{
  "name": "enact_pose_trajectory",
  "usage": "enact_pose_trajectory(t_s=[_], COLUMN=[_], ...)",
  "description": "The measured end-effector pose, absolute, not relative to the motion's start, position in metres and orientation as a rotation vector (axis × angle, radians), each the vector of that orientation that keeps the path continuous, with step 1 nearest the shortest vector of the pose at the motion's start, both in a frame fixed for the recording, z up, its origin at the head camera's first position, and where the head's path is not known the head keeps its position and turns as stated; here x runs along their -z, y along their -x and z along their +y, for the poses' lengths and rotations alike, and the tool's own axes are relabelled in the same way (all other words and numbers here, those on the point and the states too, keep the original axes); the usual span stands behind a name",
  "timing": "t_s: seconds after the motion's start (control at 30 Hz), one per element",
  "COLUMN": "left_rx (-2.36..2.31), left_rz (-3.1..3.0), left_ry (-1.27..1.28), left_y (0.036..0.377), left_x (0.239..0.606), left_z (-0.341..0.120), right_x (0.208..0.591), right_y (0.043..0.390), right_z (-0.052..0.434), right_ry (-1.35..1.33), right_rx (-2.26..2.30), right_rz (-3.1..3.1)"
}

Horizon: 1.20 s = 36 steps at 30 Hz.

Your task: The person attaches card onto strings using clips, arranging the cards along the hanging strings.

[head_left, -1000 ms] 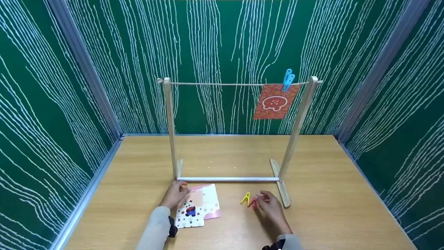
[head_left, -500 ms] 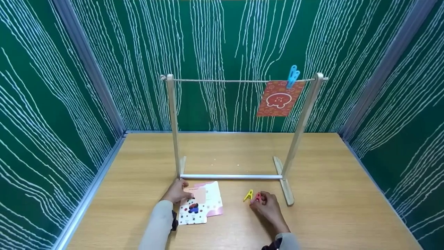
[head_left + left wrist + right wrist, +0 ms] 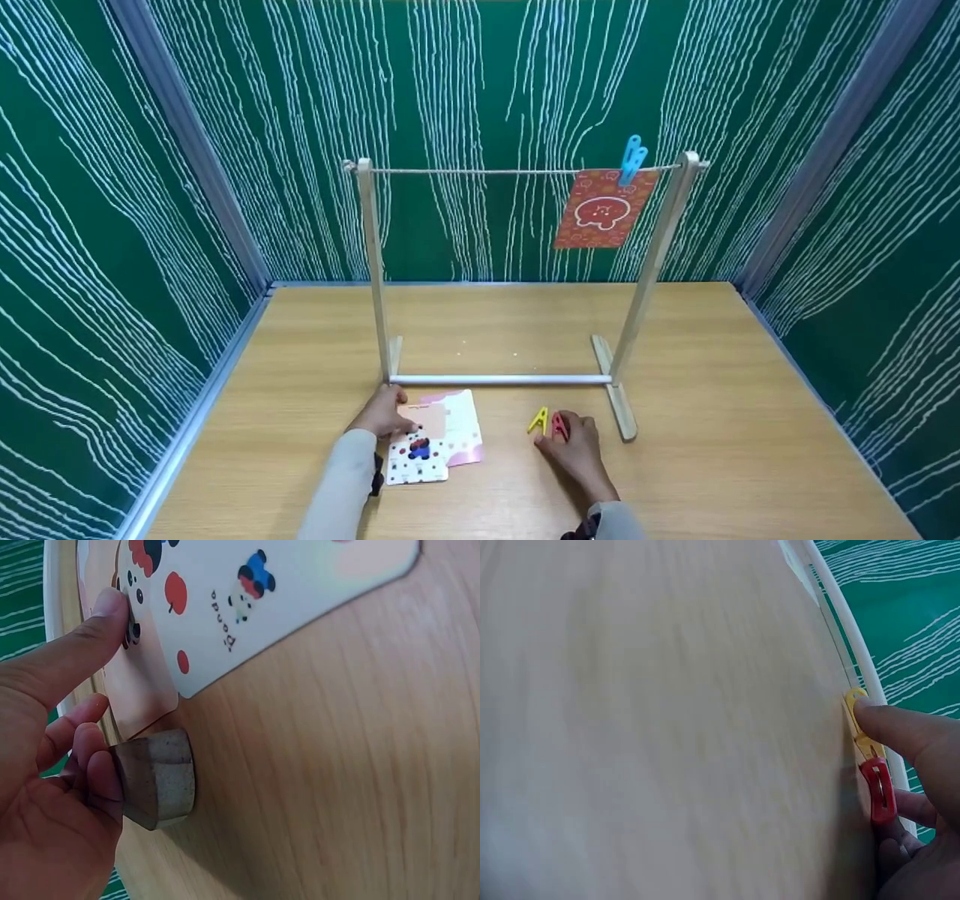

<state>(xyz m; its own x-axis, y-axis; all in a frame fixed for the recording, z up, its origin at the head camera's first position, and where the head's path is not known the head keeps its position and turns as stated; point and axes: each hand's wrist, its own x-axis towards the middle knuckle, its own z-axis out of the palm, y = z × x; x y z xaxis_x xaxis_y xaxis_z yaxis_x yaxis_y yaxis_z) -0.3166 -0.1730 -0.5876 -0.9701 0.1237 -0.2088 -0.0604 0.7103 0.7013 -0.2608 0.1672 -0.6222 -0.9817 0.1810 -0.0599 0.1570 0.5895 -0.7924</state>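
Note:
Two picture cards lie overlapped on the wooden table: a white dotted card and a pink card. My left hand is at their left edge. Its thumb presses on the white card while the curled fingers sit against the pink card's edge. A yellow clip and a red clip lie side by side. My right hand pinches the red clip, and one finger touches the yellow clip.
A wooden rack with a string stands mid-table, its white base rod just beyond my hands. An orange card hangs at the string's right end under a blue clip. Green walls enclose the table. A brown blunt block lies by my left fingers.
My right hand has closed in around the red clip, which now lies right next to the yellow one. The left hand has stayed on the cards.

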Motion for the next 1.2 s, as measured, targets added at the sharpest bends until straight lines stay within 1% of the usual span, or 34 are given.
enact_pose_trajectory(t_s=[0.27, 0.5, 0.7, 0.97, 1.2], left_rx=[-1.052, -1.072, -1.069, -1.149, -1.183], left_rz=[2.724, 2.728, 2.763, 2.723, 2.670], left_ry=[-0.091, -0.108, -0.147, -0.116, -0.130], left_y=[0.318, 0.318, 0.318, 0.317, 0.319], left_x=[0.586, 0.587, 0.588, 0.588, 0.588], left_z=[-0.173, -0.172, -0.172, -0.174, -0.177], right_x=[0.626, 0.624, 0.623, 0.622, 0.621], right_y=[0.259, 0.260, 0.258, 0.258, 0.254], right_z=[0.166, 0.168, 0.174, 0.179, 0.183], right_ry=[0.224, 0.286, 0.253, 0.294, 0.233], right_rx=[-1.305, -1.393, -1.433, -1.438, -1.508], right_rz=[-2.723, -2.750, -2.757, -2.765, -2.681])
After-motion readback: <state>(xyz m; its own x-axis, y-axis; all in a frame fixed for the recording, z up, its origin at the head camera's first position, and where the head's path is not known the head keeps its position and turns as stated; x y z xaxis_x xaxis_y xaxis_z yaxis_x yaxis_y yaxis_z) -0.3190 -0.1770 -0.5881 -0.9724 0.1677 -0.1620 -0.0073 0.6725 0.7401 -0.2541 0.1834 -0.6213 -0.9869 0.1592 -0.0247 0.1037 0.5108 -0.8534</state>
